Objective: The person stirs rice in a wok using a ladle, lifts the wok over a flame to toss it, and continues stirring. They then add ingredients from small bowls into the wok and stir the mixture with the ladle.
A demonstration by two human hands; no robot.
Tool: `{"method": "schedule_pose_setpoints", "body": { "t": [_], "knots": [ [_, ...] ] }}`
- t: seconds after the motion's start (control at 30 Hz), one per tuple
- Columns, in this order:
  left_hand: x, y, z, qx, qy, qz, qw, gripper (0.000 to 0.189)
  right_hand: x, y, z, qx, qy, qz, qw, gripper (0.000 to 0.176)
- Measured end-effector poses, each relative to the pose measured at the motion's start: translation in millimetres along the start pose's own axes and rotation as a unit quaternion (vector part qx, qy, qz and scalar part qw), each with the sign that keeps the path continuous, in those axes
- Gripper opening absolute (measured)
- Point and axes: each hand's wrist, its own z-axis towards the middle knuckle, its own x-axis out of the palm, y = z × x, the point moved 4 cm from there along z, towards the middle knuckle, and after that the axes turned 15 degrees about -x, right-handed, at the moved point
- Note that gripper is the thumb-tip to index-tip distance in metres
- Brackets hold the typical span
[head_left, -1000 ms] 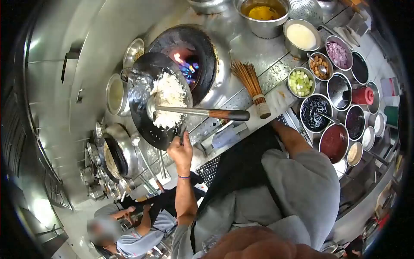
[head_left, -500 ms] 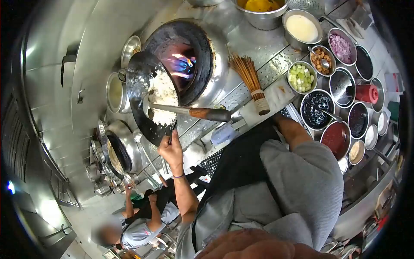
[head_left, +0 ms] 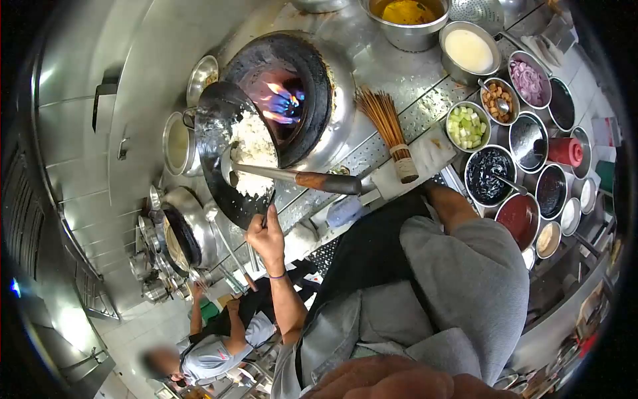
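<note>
My left hand (head_left: 266,234) is closed on the thin handle of a black wok (head_left: 216,173). The wok is tilted up on its edge at the left rim of a round burner (head_left: 319,86) where flames (head_left: 279,106) show. White rice (head_left: 256,149) lies in the wok. A metal ladle (head_left: 292,177) with a wooden grip rests in the rice, its handle pointing right. Only my right forearm (head_left: 452,209) shows, reaching to the counter's edge; the hand itself is hidden behind my dark apron.
Several steel bowls of sauces and chopped ingredients (head_left: 468,126) crowd the counter at right. A bamboo brush (head_left: 389,130) lies beside the burner. A second wok (head_left: 179,236) sits at left. Another person (head_left: 219,346) in a grey shirt works below left.
The wok has tipped more upright and slid left, uncovering the flames. The ladle handle moved left with it. The other person has shifted lower and raised an arm.
</note>
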Motion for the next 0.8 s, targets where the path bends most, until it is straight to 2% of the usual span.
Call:
{"method": "schedule_pose_setpoints", "body": {
  "t": [0.47,0.57,0.6,0.63,0.73,0.8],
  "knots": [
    [7,-8,-1,0.001,0.013,-0.004,1.0,0.042,-7,-4,3,0.007,-0.002,-0.017,1.0,0.048],
    [25,-11,-10,0.111,0.0,0.098,0.989,0.036,-7,-5,3,-0.003,0.016,-0.038,0.999,0.046],
    [32,-15,-13,0.117,0.007,0.083,0.99,0.037,-7,-6,4,-0.008,0.024,-0.048,0.999,0.045],
    [37,-15,-17,0.133,0.007,0.149,0.98,0.04,-8,-4,2,-0.018,0.037,-0.06,0.997,0.044],
    [33,-18,-8,0.14,0.014,0.138,0.98,0.041,-14,2,-16,-0.055,0.115,-0.102,0.987,0.043],
    [30,-14,5,0.136,0.018,0.109,0.984,0.039,-24,7,-40,-0.083,0.23,-0.147,0.959,0.041]
  ]
}}
